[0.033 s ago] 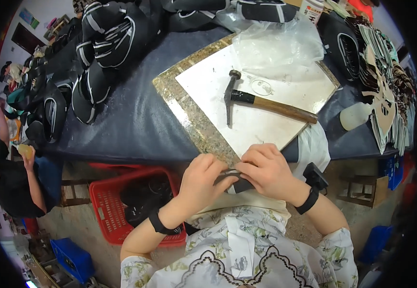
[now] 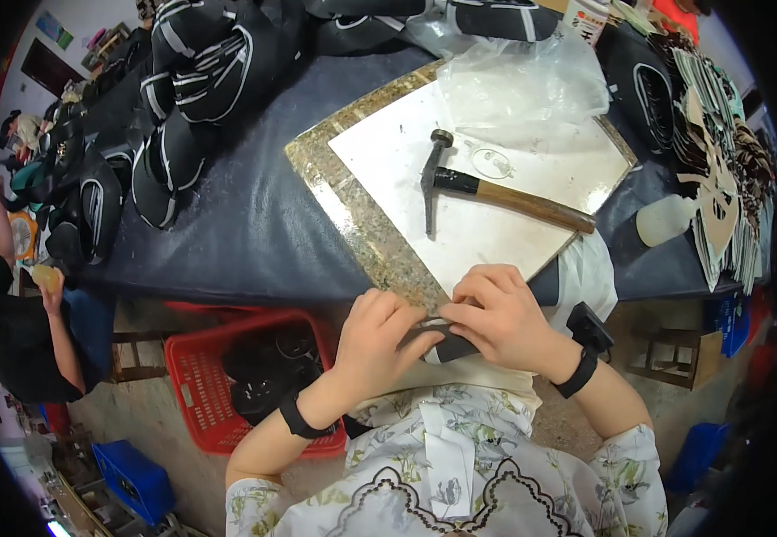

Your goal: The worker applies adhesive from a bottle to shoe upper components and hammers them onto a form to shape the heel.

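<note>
At the near edge of the table, my left hand (image 2: 372,338) and my right hand (image 2: 507,320) meet over a small dark grey piece of sheet material (image 2: 454,347). Both hands are closed on it, thumbs and fingers pinching along its upper edge, where a thin light line shows. Fingers cover much of the piece, so its full shape is hidden. Just beyond my hands lies a speckled stone slab (image 2: 353,210) with a white board (image 2: 379,152) on top. A hammer (image 2: 514,201) with a wooden handle rests on that board.
Dark shoe uppers with light trim (image 2: 214,72) pile up at the back left. A clear plastic bag (image 2: 523,89) covers the board's far corner. On the right are a translucent bottle (image 2: 664,219) and stacked cut pieces (image 2: 720,197). A red basket (image 2: 196,394) stands below; a co-worker (image 2: 35,345) is at left.
</note>
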The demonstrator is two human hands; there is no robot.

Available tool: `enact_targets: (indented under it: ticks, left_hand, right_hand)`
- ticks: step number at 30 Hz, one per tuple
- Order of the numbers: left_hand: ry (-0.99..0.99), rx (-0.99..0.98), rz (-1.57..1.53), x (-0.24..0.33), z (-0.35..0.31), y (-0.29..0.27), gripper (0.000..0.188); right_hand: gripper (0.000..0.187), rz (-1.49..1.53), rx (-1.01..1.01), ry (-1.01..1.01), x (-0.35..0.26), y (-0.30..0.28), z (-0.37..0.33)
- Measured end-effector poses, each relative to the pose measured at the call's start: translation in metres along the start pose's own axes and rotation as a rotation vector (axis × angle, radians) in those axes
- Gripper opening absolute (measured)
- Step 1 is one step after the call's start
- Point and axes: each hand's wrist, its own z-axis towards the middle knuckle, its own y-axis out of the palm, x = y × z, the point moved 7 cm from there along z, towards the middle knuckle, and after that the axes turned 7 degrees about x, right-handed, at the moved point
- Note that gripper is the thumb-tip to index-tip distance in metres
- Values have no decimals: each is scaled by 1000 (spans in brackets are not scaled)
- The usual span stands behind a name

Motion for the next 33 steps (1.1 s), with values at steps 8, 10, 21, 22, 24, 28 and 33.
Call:
enact_targets:
  ticks: [8,10,21,22,24,28,33]
  left_hand:
    - [194,148,30,0,-17,-3,30]
    - [243,128,64,-1,-16,-6,29]
    - [467,44,124,14,-19,-6,19]
    - [456,31,122,14,-19,-5,19]
    - [490,-20,113,17,-19,-2,17]
    - [527,-68,123,20,-19,1,19]
    - [105,60,18,-2,-17,-5,30]
  right_hand:
    - [25,168,-133,-118,11,7,13]
    - [25,162,-149,-148,11,8,13]
    - [25,7,-234,-191,-4,6,1]
    - [25,-2,-257,-166,-4,6,0]
    - [23,97,-160,-85,-4,1,1]
    - [18,181,-141,-23,3,8,2]
    - [13,195,-75,-84,3,8,4]
